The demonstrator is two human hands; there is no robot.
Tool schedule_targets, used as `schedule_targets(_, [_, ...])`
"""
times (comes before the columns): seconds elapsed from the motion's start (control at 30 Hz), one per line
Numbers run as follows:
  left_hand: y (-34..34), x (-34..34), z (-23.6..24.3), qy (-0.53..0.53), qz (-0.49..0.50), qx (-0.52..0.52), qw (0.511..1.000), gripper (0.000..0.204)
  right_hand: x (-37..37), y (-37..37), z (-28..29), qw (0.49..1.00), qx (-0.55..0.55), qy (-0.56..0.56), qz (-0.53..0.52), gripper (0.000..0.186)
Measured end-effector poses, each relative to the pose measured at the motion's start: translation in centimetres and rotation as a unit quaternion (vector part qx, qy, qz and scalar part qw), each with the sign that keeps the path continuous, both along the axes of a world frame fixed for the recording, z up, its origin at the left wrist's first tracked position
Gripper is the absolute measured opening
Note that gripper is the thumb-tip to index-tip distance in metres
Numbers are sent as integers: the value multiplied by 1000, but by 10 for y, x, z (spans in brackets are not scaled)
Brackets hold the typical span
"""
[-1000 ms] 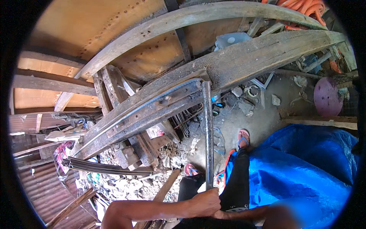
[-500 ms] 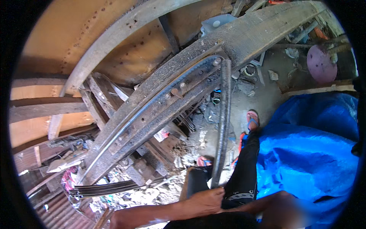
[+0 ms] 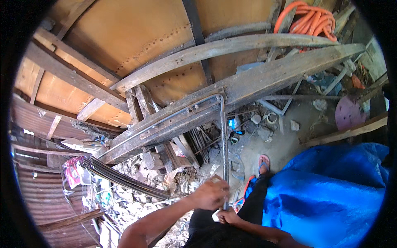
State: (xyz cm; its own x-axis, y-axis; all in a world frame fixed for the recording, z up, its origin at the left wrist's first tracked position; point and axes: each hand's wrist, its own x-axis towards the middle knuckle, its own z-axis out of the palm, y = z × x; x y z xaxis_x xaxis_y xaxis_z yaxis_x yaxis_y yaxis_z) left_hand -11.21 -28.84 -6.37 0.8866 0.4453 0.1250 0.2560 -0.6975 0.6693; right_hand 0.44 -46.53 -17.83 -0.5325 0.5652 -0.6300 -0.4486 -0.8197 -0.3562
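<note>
A long steel pipe [image 3: 224, 144] stands out toward me from the corner of a bent metal rod [image 3: 173, 112], which lies in a bolted metal bracket [image 3: 194, 111] on a weathered timber beam [image 3: 289, 70]. My right hand [image 3: 226, 215] is closed round the pipe's near end. My left hand [image 3: 210, 194] is raised just above it, in front of the pipe, with curled fingers; what they hold, if anything, is hidden.
A blue tarp [image 3: 322, 194] covers the right side by my legs. Rubble [image 3: 136, 194], bundled rods [image 3: 120, 178] and corrugated sheeting [image 3: 49, 194] lie at left. An orange hose coil [image 3: 310, 22], curved timbers [image 3: 173, 58] and a pink disc [image 3: 347, 113] are farther off.
My left hand has risen along the pipe from my right hand, its grip changed. The pipe's far end and the beam appear shifted as the view moved.
</note>
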Motion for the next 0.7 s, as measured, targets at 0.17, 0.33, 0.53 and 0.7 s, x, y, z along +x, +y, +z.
schedule_targets(0.17, [57,-88,-11,-171,560,65,808,25,114,-51,8,956,72,-268,99,23])
schedule_targets(0.33, [110,-198,-21,93,691,268,665,36,248,-88,23,814,-22,-521,255,26])
schedule_targets(0.53, [132,-221,-17,178,674,104,710,41,353,-86,29,658,-95,-627,406,27])
schedule_targets(0.7, [151,-236,-15,256,613,113,739,39,362,-61,48,663,-163,-637,359,27])
